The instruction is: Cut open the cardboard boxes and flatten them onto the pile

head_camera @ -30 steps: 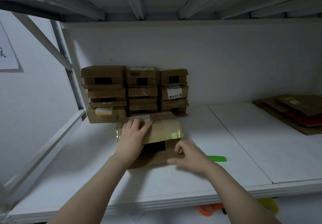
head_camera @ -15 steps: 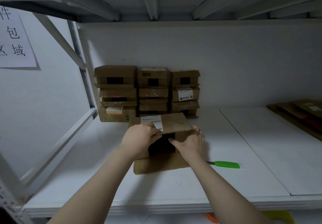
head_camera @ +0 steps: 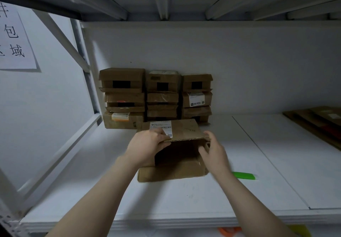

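1. The cardboard box (head_camera: 177,131) lies on the shelf (head_camera: 166,199), about midway between the front edge and the back wall and toward the left side. It is just in front of the stack of other boxes (head_camera: 158,96), which stands at the back left corner. The near end of the box is open and dark inside, and its bottom flap lies flat toward the front edge.
2. I judge that the box is light (it looks empty). The corrugated wall should be stiff across a panel but fold easily at the creases. So the best places to hold are the panel edges near the corners, where a push will collapse the sides.
3. The left hand (head_camera: 147,144) grips the near edge of the top panel at its left corner, with the fingers over the white label. The thumb is hidden under the panel. The forearm reaches in from the lower left.
4. The right hand (head_camera: 214,151) is at the right side of the opening, its fingers bent around the side flap there.
5. A green cutter (head_camera: 243,175) lies on the shelf just beside the right wrist, and no hand is on it.
6. The pile of flattened cardboard (head_camera: 317,124) lies at the right edge of the shelf, well apart from the box.
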